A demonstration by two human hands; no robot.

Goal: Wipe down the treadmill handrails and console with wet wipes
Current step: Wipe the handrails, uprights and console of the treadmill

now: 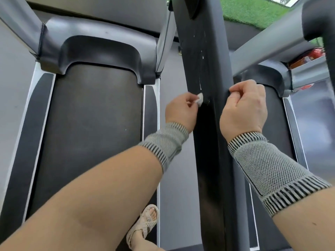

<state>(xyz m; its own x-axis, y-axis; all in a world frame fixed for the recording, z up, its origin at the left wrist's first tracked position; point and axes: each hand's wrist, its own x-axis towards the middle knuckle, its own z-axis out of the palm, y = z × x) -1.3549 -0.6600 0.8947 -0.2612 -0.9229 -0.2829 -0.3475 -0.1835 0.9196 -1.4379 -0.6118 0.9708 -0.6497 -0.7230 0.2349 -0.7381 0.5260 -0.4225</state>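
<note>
Black handrail, little white wipe

The handrail (204,73) was a wide black bar running straight up the middle of the view, with pale streaks and specks higher up and a darker, glossier stretch lower down. The wipe (254,101) was a small crumpled white wad sitting right against the bar's left edge.

handrail (206,73) cut off top and bottom; right hand (243,107) fingertips hidden behind it.

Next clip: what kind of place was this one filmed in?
Probably a gym: two treadmills side by side, one belt at left and another at right, with a black handrail between them. Artificial green turf lies beyond.
</note>
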